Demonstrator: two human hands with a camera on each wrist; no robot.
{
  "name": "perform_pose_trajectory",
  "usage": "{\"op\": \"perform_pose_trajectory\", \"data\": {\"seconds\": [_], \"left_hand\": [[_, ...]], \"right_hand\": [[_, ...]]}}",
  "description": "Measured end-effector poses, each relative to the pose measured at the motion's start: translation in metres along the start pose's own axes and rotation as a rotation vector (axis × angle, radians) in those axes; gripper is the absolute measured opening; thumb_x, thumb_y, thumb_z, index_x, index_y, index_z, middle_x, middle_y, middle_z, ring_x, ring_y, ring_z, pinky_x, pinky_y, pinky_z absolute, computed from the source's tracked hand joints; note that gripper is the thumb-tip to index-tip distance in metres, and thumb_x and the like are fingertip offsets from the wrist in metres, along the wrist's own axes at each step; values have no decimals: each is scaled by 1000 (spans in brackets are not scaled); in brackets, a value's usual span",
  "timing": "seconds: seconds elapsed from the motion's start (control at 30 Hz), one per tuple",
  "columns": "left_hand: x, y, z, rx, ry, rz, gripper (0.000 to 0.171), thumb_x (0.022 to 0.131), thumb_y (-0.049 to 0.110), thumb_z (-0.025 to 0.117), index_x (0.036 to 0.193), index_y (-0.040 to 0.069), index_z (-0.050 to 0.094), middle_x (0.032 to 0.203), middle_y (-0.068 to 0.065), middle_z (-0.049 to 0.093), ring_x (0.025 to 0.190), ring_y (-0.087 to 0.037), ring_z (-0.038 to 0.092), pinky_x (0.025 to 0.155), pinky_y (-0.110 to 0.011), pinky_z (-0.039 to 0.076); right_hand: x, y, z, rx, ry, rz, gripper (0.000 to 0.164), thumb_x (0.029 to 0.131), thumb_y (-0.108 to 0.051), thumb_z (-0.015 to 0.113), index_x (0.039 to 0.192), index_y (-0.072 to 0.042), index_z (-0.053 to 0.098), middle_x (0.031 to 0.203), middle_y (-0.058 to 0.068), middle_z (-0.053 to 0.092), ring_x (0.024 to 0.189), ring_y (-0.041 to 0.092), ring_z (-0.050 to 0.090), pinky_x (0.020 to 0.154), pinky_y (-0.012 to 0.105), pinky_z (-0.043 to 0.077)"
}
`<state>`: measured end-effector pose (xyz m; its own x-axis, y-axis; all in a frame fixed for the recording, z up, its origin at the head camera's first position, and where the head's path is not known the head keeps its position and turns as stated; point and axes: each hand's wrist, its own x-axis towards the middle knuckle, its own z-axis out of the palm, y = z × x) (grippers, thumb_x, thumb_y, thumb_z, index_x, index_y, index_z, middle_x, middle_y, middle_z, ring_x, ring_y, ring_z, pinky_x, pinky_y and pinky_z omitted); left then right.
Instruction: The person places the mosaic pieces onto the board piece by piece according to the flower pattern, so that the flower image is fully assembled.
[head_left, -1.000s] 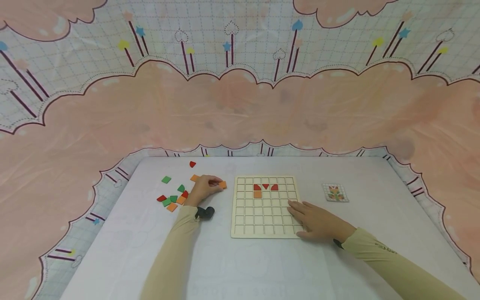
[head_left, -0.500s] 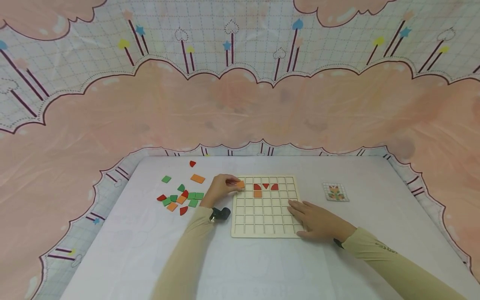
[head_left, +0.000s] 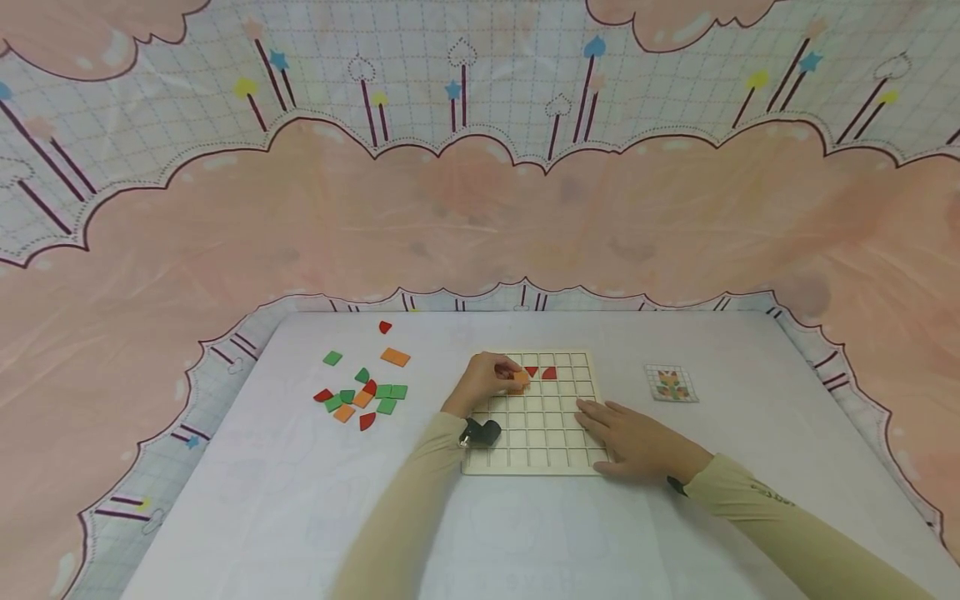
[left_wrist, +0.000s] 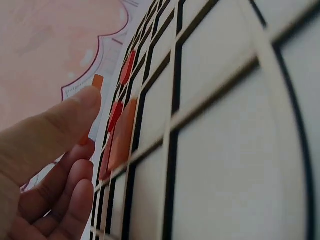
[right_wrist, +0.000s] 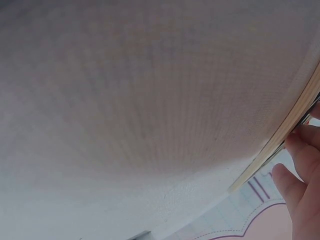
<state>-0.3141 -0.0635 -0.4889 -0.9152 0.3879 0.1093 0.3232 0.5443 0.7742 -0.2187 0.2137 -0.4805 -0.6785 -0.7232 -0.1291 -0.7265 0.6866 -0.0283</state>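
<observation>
The orange square tile (head_left: 521, 380) is at 11 o'clock of the grid board (head_left: 536, 425), in the air above its cells and not seated in any. The left hand (head_left: 486, 383) pinches this tile between thumb and fingers. Close to it, the board carries 1 other orange tile (left_wrist: 122, 137) and 3 red pieces (left_wrist: 115, 116); of these, the red triangle (head_left: 531, 372) lies near 12 o'clock and 1 red quarter-circle (head_left: 550, 373) near 1 o'clock. The right hand (head_left: 637, 442) rests on the board's edge between 3 and 4 o'clock, fingers extended, and grasps nothing. Farther out, the pattern card (head_left: 671, 384) lies at 3 o'clock, and the loose tiles (head_left: 363, 399) are spread on the table (head_left: 525, 533) at 9 o'clock.

In my judgement, the main danger is a crooked landing: if the tile is lowered with a tilt, it may stop on the thin dividers (left_wrist: 215, 91). The fingertips could also push the neighbour red pieces from their cells, because the space is tight. If the right hand presses unevenly, the board may slide.
</observation>
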Motion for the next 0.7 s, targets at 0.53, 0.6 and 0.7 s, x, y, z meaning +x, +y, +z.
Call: {"op": "perform_pose_trajectory", "data": {"seconds": [0.53,0.6,0.7], "left_hand": [[7,11,16,139,-62,6,30,73,18,80,99,6,73,96,-6,70,89,-17,61,82,-29,50],[6,12,15,147,-71,-10,31,74,19,79,101,6,72,99,-6,71,94,-19,62,86,-31,50],[6,12,15,160,-76,-15,27,75,19,78,99,7,73,98,-6,71,96,-20,62,88,-33,50]], "right_hand": [[1,0,-1,3,0,3,74,89,-49,53,145,-5,33,153,12,30,141,26,30,113,44,29],[1,1,-2,2,0,-3,73,89,-49,53,145,-5,34,153,13,30,140,27,31,113,44,29],[1,1,-2,1,-5,-3,74,89,-49,52,145,-5,33,153,13,29,141,27,30,113,44,29]]}}
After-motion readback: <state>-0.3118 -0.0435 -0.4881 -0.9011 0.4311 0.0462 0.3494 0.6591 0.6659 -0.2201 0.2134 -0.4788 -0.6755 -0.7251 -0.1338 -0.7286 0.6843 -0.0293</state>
